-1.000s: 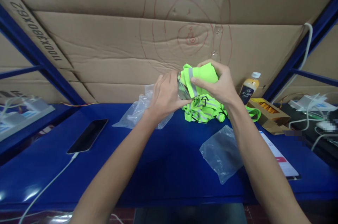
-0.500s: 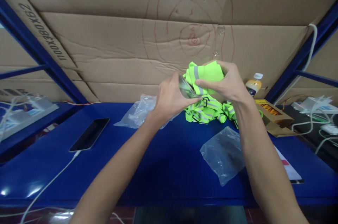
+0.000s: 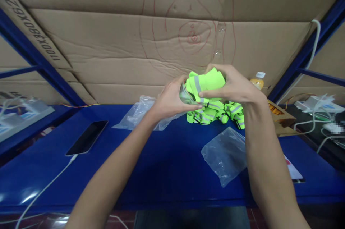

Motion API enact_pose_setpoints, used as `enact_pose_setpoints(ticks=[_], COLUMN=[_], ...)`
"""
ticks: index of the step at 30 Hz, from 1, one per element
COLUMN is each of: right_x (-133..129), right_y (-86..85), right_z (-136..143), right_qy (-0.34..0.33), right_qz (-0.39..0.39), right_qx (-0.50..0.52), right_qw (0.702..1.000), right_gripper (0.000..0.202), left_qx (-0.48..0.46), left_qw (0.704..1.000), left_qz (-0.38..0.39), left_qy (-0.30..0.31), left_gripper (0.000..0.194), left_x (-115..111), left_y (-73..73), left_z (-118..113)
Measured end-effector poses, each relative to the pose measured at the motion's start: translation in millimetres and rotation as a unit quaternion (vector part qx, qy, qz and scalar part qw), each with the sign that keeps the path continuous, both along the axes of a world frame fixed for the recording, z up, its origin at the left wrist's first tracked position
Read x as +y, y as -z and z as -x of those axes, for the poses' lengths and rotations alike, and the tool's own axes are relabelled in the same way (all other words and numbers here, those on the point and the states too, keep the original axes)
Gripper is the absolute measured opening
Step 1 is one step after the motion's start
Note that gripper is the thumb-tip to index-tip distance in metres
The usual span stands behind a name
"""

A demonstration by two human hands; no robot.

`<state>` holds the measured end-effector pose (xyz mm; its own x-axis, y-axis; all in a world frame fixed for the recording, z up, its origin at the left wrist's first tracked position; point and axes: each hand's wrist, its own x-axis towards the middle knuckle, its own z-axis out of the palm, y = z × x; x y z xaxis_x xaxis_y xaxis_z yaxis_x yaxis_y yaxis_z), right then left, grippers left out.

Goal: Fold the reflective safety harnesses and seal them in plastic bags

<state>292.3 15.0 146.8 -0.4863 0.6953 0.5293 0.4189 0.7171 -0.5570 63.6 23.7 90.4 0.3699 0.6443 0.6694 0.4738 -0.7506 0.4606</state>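
Note:
My right hand (image 3: 233, 83) is closed around a folded bundle of neon yellow-green reflective webbing (image 3: 208, 82) with grey stripes, held up above the table. In my left hand (image 3: 171, 96) is a clear plastic bag (image 3: 185, 95), its mouth spread between thumb and fingers. The bundle's left end touches the bag's mouth; how far inside it reaches, I cannot tell. Below and behind the hands lies a pile of the same reflective straps (image 3: 207, 114) with black buckles. One clear plastic bag (image 3: 225, 155) rests flat near my right forearm, and crumpled clear bags (image 3: 138, 114) lie behind my left wrist.
On the blue table (image 3: 161, 171), a phone (image 3: 87, 137) with a white cable lies at left. A bottle with orange contents (image 3: 258, 81) and a cardboard box (image 3: 281, 117) stand at right. Power strips (image 3: 29, 115) sit left, and a cardboard panel (image 3: 113, 53) closes the back.
The bundle has come slightly lower and closer against the bag's mouth, and my right wrist is more bent. The whole view has shifted a little.

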Motion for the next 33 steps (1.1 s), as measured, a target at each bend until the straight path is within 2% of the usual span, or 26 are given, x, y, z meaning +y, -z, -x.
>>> enact_pose_setpoints(ticks=[2,5,9,11,14,16,18,26,30,33], right_x=[0,2,6,8,9,8,6,-6,-4,-1], right_y=[0.0,2.9,9.0,12.1,15.2,15.4,14.2,3.8,2.2,4.3], right_z=[1,5,13,18,23,25,25,11,4,5], right_qy=[-0.011,0.005,0.06,0.072,0.068,0.061,0.052,-0.026,-0.069,-0.074], right_qz=[-0.012,-0.033,-0.054,-0.044,-0.025,-0.015,-0.001,0.072,0.067,0.043], right_qx=[-0.037,-0.046,0.033,0.09,0.139,0.136,0.112,-0.001,-0.042,-0.076], right_qw=[0.999,0.998,0.996,0.992,0.988,0.989,0.992,0.997,0.994,0.993], right_gripper=[0.04,0.034,0.031,0.031,0.031,0.03,0.029,0.023,0.023,0.022], left_qx=[0.017,0.017,-0.006,0.009,0.05,0.065,0.066,0.1,0.109,0.118], left_qw=[0.998,0.999,0.994,0.987,0.983,0.981,0.981,0.992,0.992,0.989], left_qz=[0.036,0.023,-0.085,-0.113,-0.127,-0.129,-0.121,-0.055,-0.061,-0.09], left_qy=[0.041,0.029,-0.064,-0.11,-0.126,-0.131,-0.137,-0.05,-0.024,0.0], left_gripper=[0.065,0.059,0.086,0.103,0.126,0.128,0.12,0.104,0.103,0.1], left_x=[3,5,5,5,7,9,9,-10,-10,-3], left_y=[0.0,4.0,10.9,13.0,15.0,15.3,13.5,-7.4,-4.8,2.2], left_z=[4,3,-5,-8,-9,-8,-6,5,3,1])
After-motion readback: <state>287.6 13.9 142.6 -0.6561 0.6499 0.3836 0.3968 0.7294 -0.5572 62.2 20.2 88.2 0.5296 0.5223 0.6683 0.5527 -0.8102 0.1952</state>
